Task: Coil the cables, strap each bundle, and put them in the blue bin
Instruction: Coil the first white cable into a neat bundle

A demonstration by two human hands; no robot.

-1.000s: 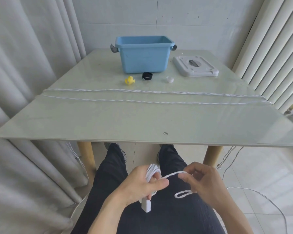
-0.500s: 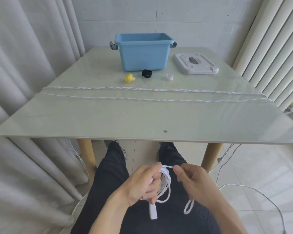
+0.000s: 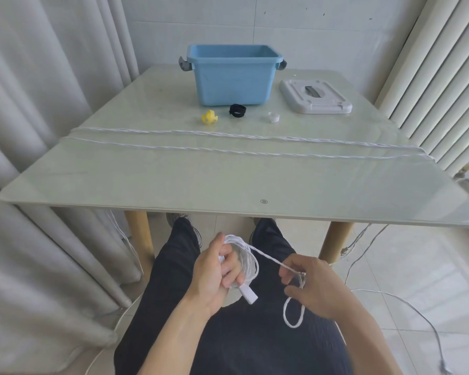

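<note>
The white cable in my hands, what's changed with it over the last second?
The right hand, which had closed in against the coil half a second ago, has drawn back out to the right, pulling a taut strand of the white cable from the coil. The left hand still grips the coil, now with more loops on it. The blue bin, straps and table cables have not moved.

My pale green glass table [image 3: 228,182] carries a blue plastic bin [image 3: 232,77] and white lid [image 3: 316,96] near its far edge, three small straps [image 3: 237,111], and two white cables [image 3: 228,143] stretched side to side.
</note>
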